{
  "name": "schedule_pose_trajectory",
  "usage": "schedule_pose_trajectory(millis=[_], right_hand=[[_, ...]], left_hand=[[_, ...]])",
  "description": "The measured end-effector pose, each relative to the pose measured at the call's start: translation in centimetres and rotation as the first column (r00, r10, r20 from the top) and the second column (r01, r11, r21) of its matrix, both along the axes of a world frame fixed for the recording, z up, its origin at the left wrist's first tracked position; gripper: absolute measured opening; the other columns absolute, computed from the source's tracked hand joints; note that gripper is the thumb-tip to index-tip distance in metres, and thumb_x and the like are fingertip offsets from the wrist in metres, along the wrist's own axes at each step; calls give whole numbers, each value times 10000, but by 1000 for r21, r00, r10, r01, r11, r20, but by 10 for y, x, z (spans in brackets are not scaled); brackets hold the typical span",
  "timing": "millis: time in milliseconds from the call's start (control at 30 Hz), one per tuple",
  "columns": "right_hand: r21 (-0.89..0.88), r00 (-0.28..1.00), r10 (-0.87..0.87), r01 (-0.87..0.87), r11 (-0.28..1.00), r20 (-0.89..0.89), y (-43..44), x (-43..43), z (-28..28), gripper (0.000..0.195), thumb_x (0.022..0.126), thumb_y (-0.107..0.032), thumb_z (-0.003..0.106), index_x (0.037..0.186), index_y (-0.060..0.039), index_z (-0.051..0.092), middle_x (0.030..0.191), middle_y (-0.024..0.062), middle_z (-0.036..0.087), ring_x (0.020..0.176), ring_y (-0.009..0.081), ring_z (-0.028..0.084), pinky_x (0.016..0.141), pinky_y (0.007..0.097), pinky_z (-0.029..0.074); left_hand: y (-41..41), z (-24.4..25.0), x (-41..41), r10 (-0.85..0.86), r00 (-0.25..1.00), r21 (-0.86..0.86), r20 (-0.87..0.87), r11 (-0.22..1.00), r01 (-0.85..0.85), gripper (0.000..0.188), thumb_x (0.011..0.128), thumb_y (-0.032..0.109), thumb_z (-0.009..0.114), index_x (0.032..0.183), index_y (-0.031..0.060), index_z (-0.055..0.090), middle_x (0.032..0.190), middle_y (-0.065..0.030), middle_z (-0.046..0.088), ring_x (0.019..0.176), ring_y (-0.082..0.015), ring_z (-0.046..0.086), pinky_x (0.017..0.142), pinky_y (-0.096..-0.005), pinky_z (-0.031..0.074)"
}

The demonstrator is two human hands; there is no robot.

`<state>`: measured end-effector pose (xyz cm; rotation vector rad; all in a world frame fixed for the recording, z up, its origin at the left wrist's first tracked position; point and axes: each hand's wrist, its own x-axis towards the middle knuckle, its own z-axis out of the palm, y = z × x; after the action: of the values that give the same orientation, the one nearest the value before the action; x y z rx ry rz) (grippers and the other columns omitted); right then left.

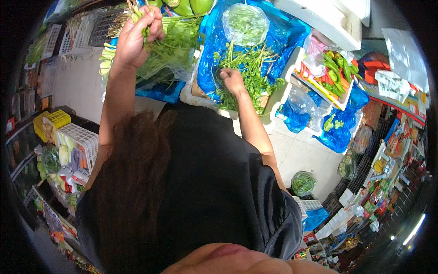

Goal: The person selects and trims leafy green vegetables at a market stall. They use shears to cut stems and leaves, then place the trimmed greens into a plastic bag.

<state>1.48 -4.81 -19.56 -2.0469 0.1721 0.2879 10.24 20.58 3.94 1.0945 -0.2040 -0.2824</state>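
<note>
My left hand (138, 39) is raised at the upper left, closed around a small bunch of leafy herbs (145, 32) with its pale root ends upward. Beneath and beside that hand lies a heap of feathery greens (178, 41), partly under clear plastic. My right hand (233, 81), fingers curled, is over loose leafy herb stems (253, 65). Whether it grips a stem is not clear. These stems lie on blue plastic film inside a white foam box (285, 92). A clear bag of chopped-looking greens (245, 24) sits at the box's far side.
Right of the box stands a tray of green and red peppers (337, 73), with white foam boxes (321, 20) above. Large green vegetables (188, 6) lie at the top. A bagged green vegetable (303, 183) is low on the right; a white plastic crate (80, 137) stands left. Packed shelves line the right.
</note>
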Motion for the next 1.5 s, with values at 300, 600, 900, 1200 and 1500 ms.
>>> schedule_pose_trajectory(millis=[300, 600, 900, 1200, 1500], right_hand=[[-374, 996, -75, 89, 923, 52, -2, 91, -85, 312, 772, -288, 581, 1045, -137, 607, 1173, 150, 493, 1090, 352, 434, 909, 428, 370], [230, 906, -410, 379, 896, 108, -16, 77, -51, 96, 787, -33, 576, 849, -18, 648, 838, 75, 634, 739, 147, 575, 724, 276, 440], [613, 830, -485, 238, 753, 274, -14, 41, 129, 405, 735, 71, 585, 1110, -43, 482, 792, 75, 624, 700, 98, 547, 638, 220, 440], [221, 764, -449, 391, 893, 463, -6, 0, 202, 153, 733, -46, 665, 880, -13, 638, 697, 34, 623, 629, 75, 570, 580, 216, 460], [-235, 460, -103, 618, 751, 882, -13, -21, 226, 105, 680, -70, 622, 729, -69, 529, 660, 94, 516, 626, 293, 525, 558, 394, 387]], left_hand=[[2, -24, -31, 144, 975, 213, -169, 971, -107, 562, 799, 29, 570, 1313, 98, 354, 654, 46, 384, 520, -49, 338, 471, -200, 302], [12, -47, -22, 142, 931, 265, -335, 963, -51, 211, 839, 141, 554, 996, 0, 560, 565, 46, 382, 479, -53, 345, 450, -215, 288], [-88, -58, 8, -60, 988, 428, -142, 897, 115, 175, 768, 162, 643, 895, 46, 611, 709, 30, 536, 545, -41, 395, 477, -203, 314], [-131, -37, 7, -282, 953, 342, 114, 911, 229, 191, 784, 127, 651, 934, 19, 605, 866, -11, 618, 773, -76, 548, 708, -233, 438], [-119, -19, -12, -481, 851, 388, 212, 841, 378, 220, 840, 129, 560, 1024, 10, 548, 894, -17, 596, 795, -84, 529, 723, -238, 442]])
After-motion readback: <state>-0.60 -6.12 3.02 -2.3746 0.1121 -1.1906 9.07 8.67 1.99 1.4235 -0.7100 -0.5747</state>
